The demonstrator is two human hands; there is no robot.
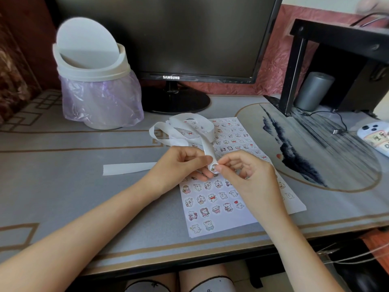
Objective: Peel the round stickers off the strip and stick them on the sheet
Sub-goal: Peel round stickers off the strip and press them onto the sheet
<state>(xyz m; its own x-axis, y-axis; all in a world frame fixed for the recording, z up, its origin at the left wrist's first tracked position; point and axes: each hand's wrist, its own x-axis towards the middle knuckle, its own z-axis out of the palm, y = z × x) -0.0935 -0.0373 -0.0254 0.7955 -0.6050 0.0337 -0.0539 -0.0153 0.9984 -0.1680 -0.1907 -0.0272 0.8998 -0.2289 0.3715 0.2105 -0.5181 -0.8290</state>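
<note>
**Pinched a round sticker at the strip's end, centre frame**

Gripped the white strip point(207, 144) in the left hand point(185, 163), fingers curled round it just left of centre, its long tail looping up toward the middle of the frame. Pinched the round sticker point(214, 167) at the strip's lower end between thumb and fingertips of the right hand point(246, 171), just right of centre, the two hands nearly touching. Held all this above the sheet point(210, 209), flat on the grey desk mat point(84, 197) at lower centre and covered in rows of small cartoon-animal stickers.

Read "SAMSUNG" in white on the lower bezel of the black monitor point(171, 49), upper middle. Made out a few large letters on the phone case point(376, 138) at the right edge, too cropped to read. Saw a white swing-lid bin point(92, 66) with a lilac liner at upper left, a loose white offcut point(128, 167) flat on the mat left of centre, and a grey cylinder point(313, 91) under a black shelf point(336, 34) at upper right.
</note>
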